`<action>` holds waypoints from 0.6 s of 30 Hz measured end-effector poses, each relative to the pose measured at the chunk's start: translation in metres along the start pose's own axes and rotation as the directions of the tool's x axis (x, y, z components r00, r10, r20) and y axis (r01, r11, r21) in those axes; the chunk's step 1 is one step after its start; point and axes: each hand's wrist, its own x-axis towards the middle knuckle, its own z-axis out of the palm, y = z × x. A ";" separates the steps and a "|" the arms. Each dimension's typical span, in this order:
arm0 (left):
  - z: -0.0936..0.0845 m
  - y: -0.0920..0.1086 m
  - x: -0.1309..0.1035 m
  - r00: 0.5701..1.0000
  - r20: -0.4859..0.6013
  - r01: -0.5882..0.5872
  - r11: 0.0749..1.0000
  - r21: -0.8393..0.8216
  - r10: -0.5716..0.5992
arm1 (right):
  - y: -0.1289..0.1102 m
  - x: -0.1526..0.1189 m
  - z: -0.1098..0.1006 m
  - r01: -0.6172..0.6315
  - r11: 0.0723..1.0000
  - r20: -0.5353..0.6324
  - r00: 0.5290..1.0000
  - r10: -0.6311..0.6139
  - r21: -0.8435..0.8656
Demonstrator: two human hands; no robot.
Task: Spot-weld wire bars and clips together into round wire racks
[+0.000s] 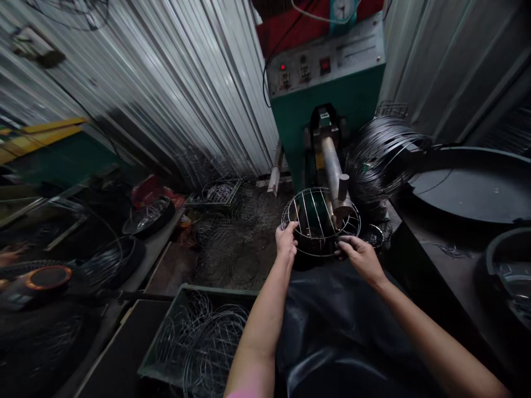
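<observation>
A round wire rack (pixel 307 211) with several parallel bars is held up in front of a green machine (pixel 290 124). My left hand (pixel 286 241) grips its left rim, thumb on top. At the front right of the rim, my right hand (pixel 360 256) is closed in a pinch; the exact spot between its fingertips is dark. A metal arm (pixel 333 166) reaches out from the machine, and its thick end (pixel 343 207) sits over the right part of the rack. The rack's far right side is partly hidden behind that end.
Bundled wire rods (pixel 384 146) lie right of the machine, beside a large shallow pan (pixel 477 196). A green crate (pixel 160 340) of wire rings and racks stands at lower left. Wire pieces cover the floor (pixel 243 243). At far left, another person's hand (pixel 10 255) shows.
</observation>
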 end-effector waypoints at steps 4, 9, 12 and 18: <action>0.003 -0.003 0.004 1.000 -0.029 0.011 1.000 0.012 -0.011 | 0.002 0.005 -0.001 -0.002 0.999 -0.013 1.000 0.002 0.035; 0.008 -0.005 0.008 0.998 -0.044 0.037 0.999 0.005 -0.037 | 0.001 0.010 -0.004 0.006 0.999 -0.014 1.000 -0.006 0.039; 0.011 -0.005 0.008 0.997 -0.057 0.044 0.999 0.013 -0.043 | 0.000 0.012 -0.006 0.009 1.000 -0.015 1.000 -0.009 0.023; 0.014 -0.003 0.010 0.993 -0.097 0.065 0.996 0.054 -0.059 | 0.001 0.015 -0.007 0.042 0.999 -0.010 0.999 -0.042 -0.028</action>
